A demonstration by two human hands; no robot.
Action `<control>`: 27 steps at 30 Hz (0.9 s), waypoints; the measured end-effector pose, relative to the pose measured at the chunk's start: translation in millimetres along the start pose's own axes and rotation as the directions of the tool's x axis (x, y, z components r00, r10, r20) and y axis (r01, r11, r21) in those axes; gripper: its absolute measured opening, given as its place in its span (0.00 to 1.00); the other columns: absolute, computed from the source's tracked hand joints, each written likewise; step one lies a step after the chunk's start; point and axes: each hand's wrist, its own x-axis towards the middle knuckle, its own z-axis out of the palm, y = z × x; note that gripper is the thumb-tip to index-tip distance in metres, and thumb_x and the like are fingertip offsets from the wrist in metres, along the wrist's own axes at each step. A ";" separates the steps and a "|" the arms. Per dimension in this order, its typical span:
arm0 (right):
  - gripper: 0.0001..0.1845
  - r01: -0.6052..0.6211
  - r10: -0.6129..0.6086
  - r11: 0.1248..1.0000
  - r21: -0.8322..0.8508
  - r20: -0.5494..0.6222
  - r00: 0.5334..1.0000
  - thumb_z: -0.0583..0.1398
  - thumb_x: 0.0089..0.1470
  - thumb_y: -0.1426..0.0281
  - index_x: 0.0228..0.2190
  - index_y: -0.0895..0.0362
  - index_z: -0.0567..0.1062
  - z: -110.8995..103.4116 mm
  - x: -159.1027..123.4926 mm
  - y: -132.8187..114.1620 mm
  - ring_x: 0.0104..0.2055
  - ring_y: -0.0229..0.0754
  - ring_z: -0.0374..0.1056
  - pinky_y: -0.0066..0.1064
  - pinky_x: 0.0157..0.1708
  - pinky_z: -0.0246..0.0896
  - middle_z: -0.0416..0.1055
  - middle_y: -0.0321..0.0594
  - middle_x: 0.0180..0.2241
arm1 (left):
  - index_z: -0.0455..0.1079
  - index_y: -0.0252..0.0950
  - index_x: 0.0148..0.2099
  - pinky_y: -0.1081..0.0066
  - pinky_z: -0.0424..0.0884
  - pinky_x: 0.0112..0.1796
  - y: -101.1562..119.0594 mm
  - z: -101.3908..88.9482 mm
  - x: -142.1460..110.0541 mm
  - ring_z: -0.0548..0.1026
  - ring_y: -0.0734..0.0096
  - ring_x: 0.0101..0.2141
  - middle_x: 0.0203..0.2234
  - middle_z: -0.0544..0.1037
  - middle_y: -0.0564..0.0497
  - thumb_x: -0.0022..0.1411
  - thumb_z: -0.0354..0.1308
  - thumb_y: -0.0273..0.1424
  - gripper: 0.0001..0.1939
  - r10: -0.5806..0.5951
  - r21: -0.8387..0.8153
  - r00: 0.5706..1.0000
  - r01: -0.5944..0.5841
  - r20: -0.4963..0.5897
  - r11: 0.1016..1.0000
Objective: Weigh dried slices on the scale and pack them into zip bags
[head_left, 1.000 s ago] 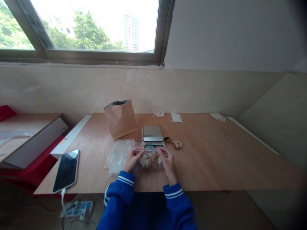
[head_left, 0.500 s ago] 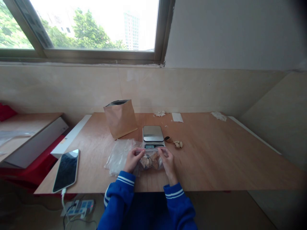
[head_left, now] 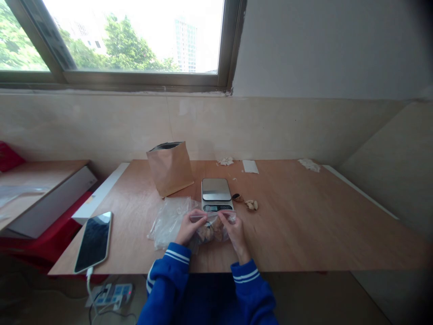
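Note:
Between my hands is a clear zip-lock bag (head_left: 210, 231) with brown and pale dried pieces inside, perhaps mushrooms. My left hand (head_left: 189, 227) pinches the left part of its top strip. The right end of that strip is pinched by my right hand (head_left: 234, 229). Just beyond the bag stands a kitchen scale (head_left: 215, 190) with a bare metal plate and a lit display. More clear plastic bags (head_left: 169, 222) lie flat at my left hand. A few loose brown and pale pieces (head_left: 251, 205) rest to the right of the scale.
A brown paper pouch (head_left: 171, 170) stands with its top gaping, behind the plastic bags. Near the left table edge lies a phone (head_left: 94, 242) on a charging cable. White scraps (head_left: 225, 161) and a white paper piece (head_left: 250, 166) are along the back of the table (head_left: 304, 221).
My hands have come closer together along the bag's top strip, the right one shifting left and the left one slightly right. The bag's top has dipped a little.

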 end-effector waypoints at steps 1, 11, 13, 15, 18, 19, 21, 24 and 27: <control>0.19 0.000 0.000 1.000 0.001 -0.002 1.000 0.66 0.46 0.55 0.30 0.58 0.79 0.1 0.0 0.0 0.36 0.47 0.75 0.37 0.39 0.70 0.78 0.45 0.32 | 0.74 0.36 0.35 0.68 0.70 0.38 -0.5 0.0 0.2 0.76 0.63 0.34 0.30 0.79 0.48 0.52 0.67 0.44 0.17 -0.004 -0.003 1.000 0.004 0.000 1.000; 0.16 0.075 -0.074 0.997 -0.029 0.019 0.997 0.66 0.49 0.57 0.31 0.58 0.79 -1.4 1.8 6.3 0.39 0.46 0.73 0.36 0.41 0.69 0.77 0.43 0.33 | 0.75 0.34 0.32 0.69 0.68 0.36 -3.1 -0.6 2.0 0.75 0.66 0.31 0.27 0.79 0.49 0.51 0.68 0.42 0.15 -0.006 -0.013 0.999 0.005 -0.053 1.000; 0.15 0.101 -0.100 0.994 -0.041 0.027 0.995 0.65 0.50 0.57 0.30 0.57 0.79 -1.1 1.7 4.8 0.39 0.46 0.73 0.36 0.41 0.68 0.76 0.43 0.34 | 0.74 0.34 0.31 0.70 0.68 0.35 -2.9 0.2 1.6 0.75 0.66 0.30 0.26 0.78 0.50 0.51 0.68 0.42 0.15 -0.005 -0.020 0.997 0.003 -0.071 1.000; 0.15 0.106 -0.105 0.994 -0.039 0.028 0.994 0.65 0.50 0.57 0.30 0.57 0.79 -0.4 1.5 2.9 0.39 0.46 0.73 0.36 0.41 0.68 0.76 0.43 0.33 | 0.74 0.34 0.30 0.69 0.68 0.35 -2.4 1.0 1.1 0.75 0.66 0.30 0.26 0.78 0.50 0.51 0.68 0.42 0.15 0.004 -0.026 0.996 -0.006 -0.088 1.000; 0.16 0.076 -0.076 0.997 -0.008 0.019 0.997 0.66 0.48 0.56 0.29 0.57 0.79 0.6 1.0 -0.1 0.37 0.46 0.73 0.36 0.40 0.69 0.76 0.43 0.32 | 0.74 0.34 0.32 0.69 0.69 0.36 -0.8 1.9 0.3 0.75 0.65 0.31 0.27 0.79 0.49 0.51 0.68 0.42 0.16 0.002 -0.041 0.996 -0.006 -0.088 0.999; 0.16 0.063 -0.063 0.998 0.005 0.016 0.998 0.66 0.47 0.56 0.29 0.57 0.79 0.7 0.7 -1.1 0.37 0.46 0.73 0.36 0.40 0.69 0.76 0.43 0.32 | 0.75 0.34 0.33 0.69 0.69 0.37 -0.2 1.9 0.1 0.75 0.65 0.32 0.28 0.79 0.49 0.51 0.68 0.42 0.16 0.000 -0.044 0.997 -0.004 -0.079 0.999; 0.17 0.034 -0.035 0.999 0.030 0.026 0.999 0.67 0.46 0.55 0.29 0.58 0.78 0.7 -0.1 -3.4 0.37 0.46 0.73 0.35 0.40 0.68 0.76 0.43 0.32 | 0.75 0.34 0.34 0.69 0.69 0.37 0.2 1.7 -0.3 0.75 0.65 0.33 0.29 0.79 0.49 0.52 0.67 0.43 0.16 0.011 -0.040 0.998 -0.013 -0.057 0.999; 0.17 -0.007 0.000 0.999 0.054 0.129 0.992 0.66 0.48 0.56 0.29 0.57 0.78 0.6 -1.8 -6.2 0.38 0.45 0.72 0.34 0.42 0.68 0.76 0.42 0.33 | 0.74 0.34 0.35 0.70 0.69 0.36 -1.1 1.2 -0.6 0.75 0.66 0.33 0.29 0.78 0.50 0.52 0.66 0.43 0.17 0.042 0.002 0.999 -0.042 -0.011 0.999; 0.15 -0.014 -0.001 0.998 0.054 0.272 0.962 0.65 0.50 0.57 0.30 0.57 0.79 0.8 -3.4 -6.5 0.39 0.45 0.72 0.34 0.44 0.67 0.76 0.41 0.33 | 0.74 0.34 0.36 0.70 0.70 0.37 -3.3 1.5 -0.7 0.75 0.65 0.34 0.31 0.79 0.49 0.52 0.66 0.44 0.18 0.050 0.049 0.998 -0.053 0.044 0.997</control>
